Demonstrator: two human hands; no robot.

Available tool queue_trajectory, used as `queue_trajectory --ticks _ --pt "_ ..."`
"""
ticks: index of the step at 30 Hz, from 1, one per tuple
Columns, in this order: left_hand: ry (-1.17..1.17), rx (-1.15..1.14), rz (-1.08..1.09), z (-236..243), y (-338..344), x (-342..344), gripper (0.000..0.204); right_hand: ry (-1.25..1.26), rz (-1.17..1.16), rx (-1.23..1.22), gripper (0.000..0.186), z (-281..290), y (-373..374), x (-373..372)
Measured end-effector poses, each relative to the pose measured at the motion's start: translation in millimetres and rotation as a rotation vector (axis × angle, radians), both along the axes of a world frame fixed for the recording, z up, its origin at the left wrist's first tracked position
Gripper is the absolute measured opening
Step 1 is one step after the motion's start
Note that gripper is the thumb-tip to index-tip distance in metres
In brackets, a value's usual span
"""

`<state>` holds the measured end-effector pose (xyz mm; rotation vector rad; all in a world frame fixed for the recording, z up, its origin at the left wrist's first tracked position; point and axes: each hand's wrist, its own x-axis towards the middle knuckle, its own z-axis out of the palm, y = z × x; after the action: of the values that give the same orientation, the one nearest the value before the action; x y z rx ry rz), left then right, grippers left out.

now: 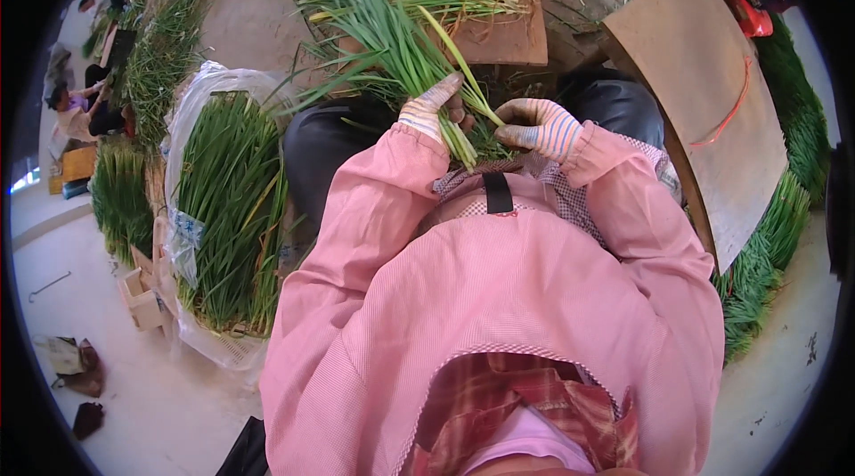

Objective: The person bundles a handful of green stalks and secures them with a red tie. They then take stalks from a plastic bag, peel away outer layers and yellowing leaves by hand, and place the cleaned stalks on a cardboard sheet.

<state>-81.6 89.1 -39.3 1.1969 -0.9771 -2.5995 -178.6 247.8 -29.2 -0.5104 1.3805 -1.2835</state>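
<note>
Now | L hand (434,108) fingers clamped on chive bunch (392,40) | R hand (537,127) fingers curled at stems, grip unclear

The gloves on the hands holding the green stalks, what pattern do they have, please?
Striped knit gloves, pale with thin coloured bands and soiled fingertips, seen in the head view.

A produce-sorting workplace on a bare concrete floor (107,316): heaps of green chives (227,209) in clear plastic bags at the left, more bundles (766,262) at the right, cardboard sheets (704,93), other workers (76,111) upper left.
</note>
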Motion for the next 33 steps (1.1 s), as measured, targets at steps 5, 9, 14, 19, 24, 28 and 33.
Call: queue_trajectory --ticks 5,9,14,19,24,28,33 --pt "-0.041 -0.050 0.058 2 10 -2 0.016 0.092 -0.113 -0.028 0.022 -14 -28 -1" --pt "0.057 -0.154 0.190 8 8 2 0.016 -0.167 -0.326 -0.101 0.021 -22 -43 -1" --pt "0.043 -0.352 0.246 10 -4 6 0.018 -0.199 -0.400 -0.072 0.019 -29 -55 -1" --pt "0.122 -0.418 0.180 14 -14 13 0.020 0.630 -0.135 0.122 0.024 -40 -46 -17" --pt "0.363 -0.230 0.116 22 -29 18 0.023 1.029 0.525 0.718 0.048 -18 -14 -50" --pt "0.425 -0.063 -0.044 20 -35 8 0.026 0.044 0.140 0.160 0.062 -20 -15 -39" --pt "0.469 -0.083 -0.159 19 -33 4 0.030 -0.466 0.002 -0.107 0.046 -6 -40 3"
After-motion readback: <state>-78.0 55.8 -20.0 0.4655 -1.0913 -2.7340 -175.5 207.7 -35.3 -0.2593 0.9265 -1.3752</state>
